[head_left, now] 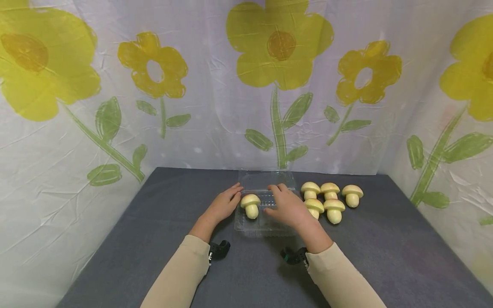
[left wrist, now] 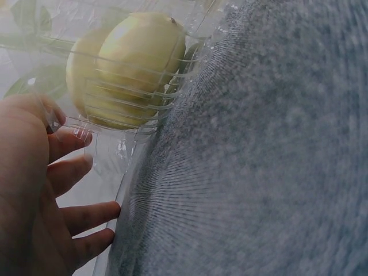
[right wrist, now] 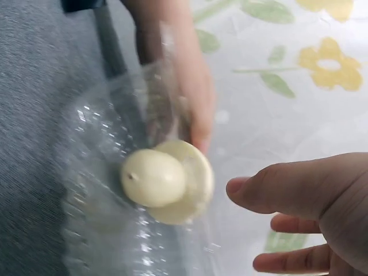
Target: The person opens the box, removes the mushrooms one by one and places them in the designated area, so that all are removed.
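Note:
A clear plastic clamshell box [head_left: 246, 226] lies opened on the table, its lid tipped toward the back. One pale yellow mushroom [head_left: 251, 207] with a rounded cap and thick stem is in its left part. My left hand [head_left: 223, 206] touches the box's left side, its fingers [left wrist: 92, 218] spread along the plastic in the left wrist view. Above the right part of the box, my right hand [head_left: 289, 206] holds nothing; its thumb [right wrist: 253, 190] and fingers are apart, pointing toward the mushroom [right wrist: 155, 178] in the right wrist view.
To the right of the box stand several more mushrooms [head_left: 334, 210] in a loose group, the right forearm close to the nearest ones. A dark grey cloth [head_left: 154, 239] covers the table. Behind it hangs a white curtain [head_left: 208, 107] printed with yellow flowers.

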Demonstrator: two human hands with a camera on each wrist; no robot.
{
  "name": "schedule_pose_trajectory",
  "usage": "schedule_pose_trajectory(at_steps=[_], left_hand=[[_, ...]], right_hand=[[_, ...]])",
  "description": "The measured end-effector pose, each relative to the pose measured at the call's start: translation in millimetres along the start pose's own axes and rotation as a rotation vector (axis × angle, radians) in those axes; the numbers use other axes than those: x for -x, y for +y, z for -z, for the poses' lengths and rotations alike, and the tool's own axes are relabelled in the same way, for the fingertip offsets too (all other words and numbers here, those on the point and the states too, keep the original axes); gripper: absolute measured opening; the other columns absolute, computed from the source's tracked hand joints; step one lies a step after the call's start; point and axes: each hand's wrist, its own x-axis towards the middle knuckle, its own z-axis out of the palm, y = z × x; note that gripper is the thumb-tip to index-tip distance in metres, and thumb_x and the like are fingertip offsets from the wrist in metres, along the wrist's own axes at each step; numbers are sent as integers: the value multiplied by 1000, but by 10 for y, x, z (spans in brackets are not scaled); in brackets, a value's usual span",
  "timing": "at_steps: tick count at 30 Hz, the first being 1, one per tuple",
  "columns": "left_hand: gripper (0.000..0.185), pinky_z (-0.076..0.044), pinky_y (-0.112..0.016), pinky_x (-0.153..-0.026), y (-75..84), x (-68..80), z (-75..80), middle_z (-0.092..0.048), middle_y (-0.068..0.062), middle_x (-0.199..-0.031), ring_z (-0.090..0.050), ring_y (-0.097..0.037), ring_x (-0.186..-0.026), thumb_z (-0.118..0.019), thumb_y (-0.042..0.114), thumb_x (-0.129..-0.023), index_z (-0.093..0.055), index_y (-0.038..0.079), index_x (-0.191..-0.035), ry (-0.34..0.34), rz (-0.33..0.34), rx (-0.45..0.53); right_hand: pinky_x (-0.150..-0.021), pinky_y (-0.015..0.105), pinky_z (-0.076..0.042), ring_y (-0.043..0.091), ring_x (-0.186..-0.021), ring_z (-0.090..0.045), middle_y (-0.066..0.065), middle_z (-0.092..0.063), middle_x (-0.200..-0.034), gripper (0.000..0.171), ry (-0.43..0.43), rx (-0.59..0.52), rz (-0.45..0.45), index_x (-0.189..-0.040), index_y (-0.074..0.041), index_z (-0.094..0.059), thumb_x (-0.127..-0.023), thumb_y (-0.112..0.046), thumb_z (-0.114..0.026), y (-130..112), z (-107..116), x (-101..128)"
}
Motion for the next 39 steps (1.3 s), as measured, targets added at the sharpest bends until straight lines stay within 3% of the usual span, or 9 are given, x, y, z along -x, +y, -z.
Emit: schedule_pose_trajectory(at_steps=[9, 16, 22, 27, 29, 35, 39], left_hand=[[47, -32, -55, -119, 24, 4, 25, -34, -11, -164, -36, -34, -148, -40, 29, -113, -48, 6, -154, -2, -1, 1], [48, -33, -56, -118, 23, 11, 25, -34, -12, -164, -36, -34, -148, -40, 29, -113, -48, 5, -154, -10, -8, 6], [48, -34, -56, -118, 36, 8, 29, -33, -11, -165, -36, -34, -148, -40, 31, -113, -48, 6, -154, -15, -3, 20], [48, -35, -56, -117, 40, 19, 31, -32, -11, -165, -36, -33, -148, -39, 31, -114, -48, 7, -154, -19, -4, 15], [48, -35, -57, -117, 40, 21, 29, -33, -11, -165, -37, -34, -148, -38, 30, -114, -48, 7, -154, -17, -7, 12], [47, -36, -57, -116, 25, 23, 18, -34, -12, -164, -39, -35, -146, -40, 29, -113, -49, 6, -153, -5, -12, 6], [48, -34, -55, -117, 17, 20, 10, -32, -10, -165, -37, -33, -148, -38, 31, -114, -48, 8, -155, -15, 7, 9]], right_hand=[[-101, 53, -52, 41, -132, -53, 21, -42, -155, 72, -12, 22, 145, -152, -1, -45, -95, -29, -77, -130, -242, -35], [-106, 54, -48, 44, -133, -51, 24, -37, -159, 73, -7, -38, 262, -156, 3, -38, -99, -25, -72, -142, -425, -62], [-85, 46, -57, 35, -110, -64, 23, -41, -151, 68, 12, -64, 237, -157, -2, -41, -100, -25, -71, -141, -455, -71], [-65, 36, -52, 21, -82, -61, 22, -41, -146, 66, -14, -82, 207, -156, -8, -44, -100, -25, -71, -121, -468, -74], [-66, 36, -53, 21, -84, -62, 21, -42, -145, 65, -10, -81, 207, -155, -9, -45, -99, -25, -72, -116, -476, -73], [-87, 46, -56, 32, -116, -62, 16, -51, -144, 54, 26, -71, 219, -143, -9, -54, -96, -24, -76, -118, -496, -74], [-79, 44, -55, 26, -101, -65, 12, -62, -129, 46, 35, -81, 207, -133, -9, -57, -94, -22, -78, -127, -504, -81]])
